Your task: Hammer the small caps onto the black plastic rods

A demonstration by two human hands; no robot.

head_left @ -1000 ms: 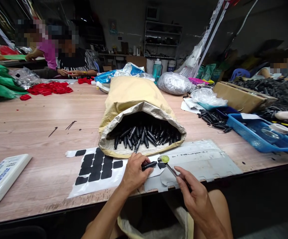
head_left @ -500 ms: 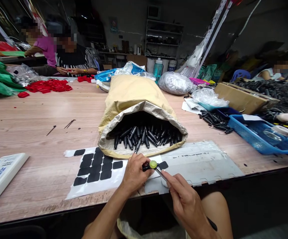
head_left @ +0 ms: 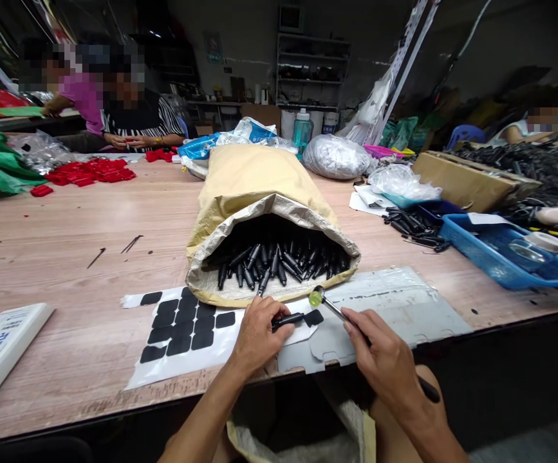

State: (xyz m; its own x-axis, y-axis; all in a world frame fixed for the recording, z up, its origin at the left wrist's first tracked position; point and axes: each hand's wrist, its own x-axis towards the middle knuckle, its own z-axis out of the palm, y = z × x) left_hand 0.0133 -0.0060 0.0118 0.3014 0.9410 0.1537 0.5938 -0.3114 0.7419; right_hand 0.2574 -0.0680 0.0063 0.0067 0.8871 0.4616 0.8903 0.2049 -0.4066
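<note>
My left hand point(head_left: 259, 331) pinches a slim black tube point(head_left: 290, 318) low over the table's front edge. The tube's right end meets a loose black square pad point(head_left: 314, 317); whether they are joined I cannot tell. In my right hand point(head_left: 383, 354) is a small hammer point(head_left: 329, 303) with a yellow-green face and a metal shaft, its head raised above and right of the tube. Just beyond, a tan woven sack point(head_left: 264, 173) lies with its mouth towards me, full of similar black tubes point(head_left: 276, 260). Left of my left hand lies a white sheet point(head_left: 138, 373) bearing several black square pads.
A grey board point(head_left: 385, 315) lies under the work area, with a blue tray point(head_left: 476, 257) farther right. At the left is a white device point(head_left: 8, 347). Red parts point(head_left: 90, 170) sit at the back left, near a seated person point(head_left: 138, 119). A second open sack point(head_left: 356, 424) is below the edge.
The hammer head has lifted off the tube and swung up and right with my right hand. My left hand stays in place, still pinching the tube.
</note>
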